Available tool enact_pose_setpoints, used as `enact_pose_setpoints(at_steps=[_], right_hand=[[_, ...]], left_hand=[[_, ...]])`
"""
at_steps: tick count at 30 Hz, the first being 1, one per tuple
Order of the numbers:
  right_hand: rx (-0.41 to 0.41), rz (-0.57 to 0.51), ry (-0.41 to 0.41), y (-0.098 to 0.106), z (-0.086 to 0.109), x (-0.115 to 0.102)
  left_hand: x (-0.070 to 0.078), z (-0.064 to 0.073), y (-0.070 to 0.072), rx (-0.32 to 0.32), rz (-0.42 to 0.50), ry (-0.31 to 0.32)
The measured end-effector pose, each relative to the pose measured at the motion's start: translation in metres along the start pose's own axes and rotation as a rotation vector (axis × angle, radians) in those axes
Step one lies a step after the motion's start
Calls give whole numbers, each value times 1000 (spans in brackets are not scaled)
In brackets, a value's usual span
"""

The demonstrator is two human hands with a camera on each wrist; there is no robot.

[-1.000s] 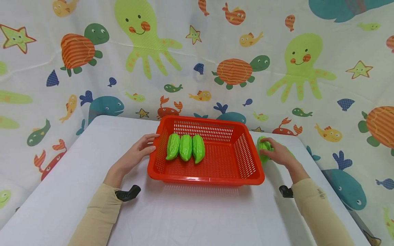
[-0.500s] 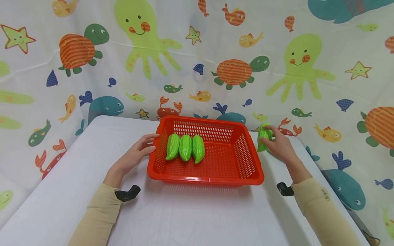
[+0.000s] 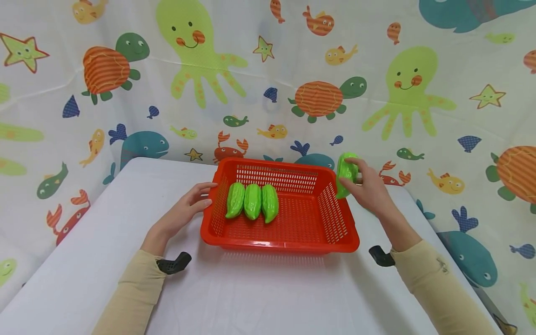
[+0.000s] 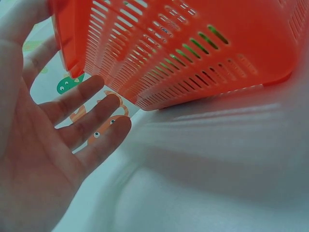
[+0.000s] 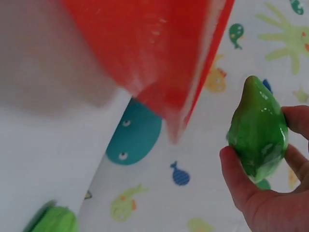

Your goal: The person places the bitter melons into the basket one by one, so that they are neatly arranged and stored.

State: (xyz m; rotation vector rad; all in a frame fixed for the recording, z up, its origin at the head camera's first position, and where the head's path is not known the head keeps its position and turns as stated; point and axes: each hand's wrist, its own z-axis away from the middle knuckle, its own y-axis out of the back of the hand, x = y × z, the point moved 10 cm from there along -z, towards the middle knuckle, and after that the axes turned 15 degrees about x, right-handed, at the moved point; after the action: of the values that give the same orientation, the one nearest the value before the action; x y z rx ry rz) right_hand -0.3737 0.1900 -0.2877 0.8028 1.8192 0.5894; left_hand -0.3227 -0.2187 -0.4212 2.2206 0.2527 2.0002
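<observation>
- While the left hand [image 3: 184,209], fingers spread, is rested against the red basket [image 3: 310,246], a bitter melon [image 3: 346,173] is pinched by the right hand [image 3: 371,188] near the far-right corner.
- Three bitter melons [image 3: 252,201] are lined up inside.
- The held one is seen as glossy, green, tapered.

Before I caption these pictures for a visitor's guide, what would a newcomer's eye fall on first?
The bright red basket toward the back of the white table leaps out first, with three green gourds lined up toward its left end. Next comes a similar gourd, held in the right hand by the basket's far right corner. Behind it all spreads a colourful sea-life sheet.
</observation>
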Motion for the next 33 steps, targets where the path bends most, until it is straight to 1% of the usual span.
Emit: enact_pose_setpoints(at_steps=[5, 10, 13, 19, 22, 26, 33], right_hand=[[-42, -49, 19, -11, -2, -18], [-75, -107, 0, -20, -3, -31], [-79, -120, -5, -21, -5, -37], [-85, -128, 29, -26, -12, -53], [-106, -128, 35, -36, -15, -57], [-139, -96, 35, -50, -18, -58], [-236, -29, 25, -74, -19, -55]], left_hand=[[0, 0, 0, 0, 0, -1], [1, 0, 0, -5, 2, -15], [0, 0, 0, -7, 8, -9], [0, 0, 1, -1, 8, -4], [-1, 0, 1, 0, 5, -1], [-2, 0, 1, -5, 5, -1], [-1, 0, 1, -5, 9, 4]])
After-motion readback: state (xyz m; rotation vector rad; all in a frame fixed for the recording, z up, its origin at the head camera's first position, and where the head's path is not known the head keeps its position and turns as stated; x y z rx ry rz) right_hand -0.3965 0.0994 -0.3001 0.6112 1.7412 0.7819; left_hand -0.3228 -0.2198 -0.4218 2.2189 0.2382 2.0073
